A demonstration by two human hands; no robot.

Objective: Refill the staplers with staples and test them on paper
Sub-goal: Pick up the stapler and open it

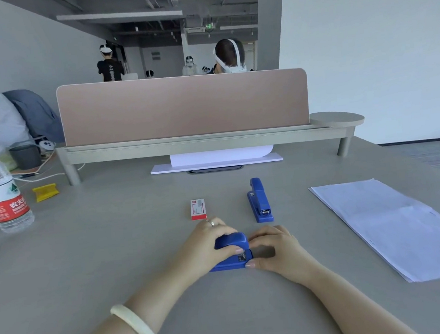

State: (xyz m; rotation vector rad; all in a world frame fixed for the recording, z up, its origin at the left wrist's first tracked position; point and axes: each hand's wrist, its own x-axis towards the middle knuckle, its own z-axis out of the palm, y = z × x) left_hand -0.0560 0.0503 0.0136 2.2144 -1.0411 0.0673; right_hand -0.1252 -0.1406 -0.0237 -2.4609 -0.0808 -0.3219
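Head view. Near stapler (233, 251) — low on the table (115, 256), centre; left hand (208, 243) curled over its top, right hand (276, 249) pinching its front end. Risk: the sprung cover may snap back onto the fingertips. Staple box (198, 209) — closed, contents unseen, just beyond the left hand. Second stapler (260, 200) and paper (394, 226) lie to the right.

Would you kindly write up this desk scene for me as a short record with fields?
left hand: grips the near stapler from above
right hand: holds the near stapler's front end
far stapler: closed, untouched, beyond the hands
staple box: left of the far stapler, untouched
paper: flat on the right, apart from both staplers
bottle: stands at the left of the desk
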